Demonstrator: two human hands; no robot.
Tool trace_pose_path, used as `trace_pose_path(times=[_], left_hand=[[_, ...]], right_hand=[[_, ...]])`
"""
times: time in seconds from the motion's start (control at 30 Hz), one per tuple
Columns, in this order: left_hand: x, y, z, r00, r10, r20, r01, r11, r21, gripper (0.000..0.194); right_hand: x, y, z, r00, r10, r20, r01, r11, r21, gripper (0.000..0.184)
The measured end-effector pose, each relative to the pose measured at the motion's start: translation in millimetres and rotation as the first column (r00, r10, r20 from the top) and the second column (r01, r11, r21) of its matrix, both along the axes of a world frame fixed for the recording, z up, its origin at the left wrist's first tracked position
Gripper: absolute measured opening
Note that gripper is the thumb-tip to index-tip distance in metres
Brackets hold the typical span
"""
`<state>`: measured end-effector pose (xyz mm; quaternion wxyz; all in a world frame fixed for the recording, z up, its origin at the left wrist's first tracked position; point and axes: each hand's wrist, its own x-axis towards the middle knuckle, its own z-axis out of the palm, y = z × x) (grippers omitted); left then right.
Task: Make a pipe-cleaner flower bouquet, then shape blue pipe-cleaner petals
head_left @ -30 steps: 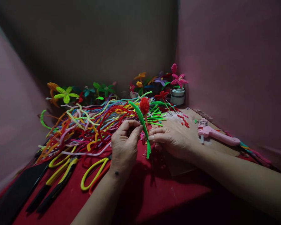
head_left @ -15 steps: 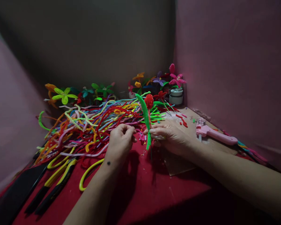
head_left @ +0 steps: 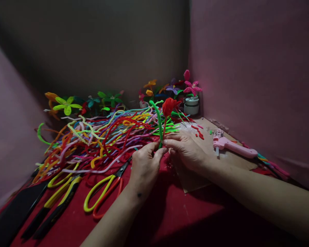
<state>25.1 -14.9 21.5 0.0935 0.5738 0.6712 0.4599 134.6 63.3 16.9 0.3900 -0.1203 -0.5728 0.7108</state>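
Note:
A red pipe-cleaner flower (head_left: 168, 107) stands upright on a thin stem, with a long green pipe-cleaner leaf (head_left: 158, 120) beside it on the left. My right hand (head_left: 185, 149) is closed in a pinch on the flower's stem. From the left, my left hand (head_left: 146, 163) pinches the lower end of the green leaf, its thumb and fingertips meeting close to the right fingertips. The lowest part of the stem is hidden behind my fingers. Scissors with yellow and red handles (head_left: 100, 193) lie beside my left wrist.
A heap of coloured pipe cleaners (head_left: 92, 137) spreads behind my hands. Yellow-and-black pliers (head_left: 55, 202) lie at the left. On a cardboard sheet (head_left: 195, 178) at the right rests a pink glue gun (head_left: 234, 145). Finished flowers (head_left: 67, 105) stand along the back, near a white jar (head_left: 191, 105).
My left hand has moved right, from apart to gripping the base of the green leaf. The flower has turned, and its leaf now appears narrower.

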Motion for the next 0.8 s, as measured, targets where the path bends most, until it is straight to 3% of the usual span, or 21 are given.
trace_pose_path(times=[0.13,0.27,0.47,0.63,0.8], left_hand=[[-0.2,0.0,-3.4,0.998,0.046,-0.053,-0.044,0.999,0.030,0.019],[-6.3,-0.6,3.1,0.988,-0.031,0.152,0.033,0.999,-0.011,0.019],[-11.1,-1.3,8.7,0.906,-0.094,0.412,0.120,0.992,-0.037,0.022],[-12.2,-0.9,6.4,0.784,-0.159,0.601,0.242,0.968,-0.059,0.023],[-14.2,-0.8,6.5,0.585,-0.199,0.786,0.356,0.934,-0.028,0.018]], right_hand=[[-1.4,-1.9,-1.5,1.000,-0.025,0.004,0.024,1.000,0.012,0.007],[0.9,-1.9,-1.5,1.000,0.010,0.013,-0.010,1.000,-0.001,0.008],[5.1,-0.9,5.8,0.997,0.073,0.024,-0.073,0.997,-0.011,0.008],[4.8,1.3,6.5,0.998,0.051,0.041,-0.047,0.996,-0.075,0.012],[2.7,6.6,-0.6,0.998,0.065,0.023,-0.061,0.989,-0.134,0.011]])
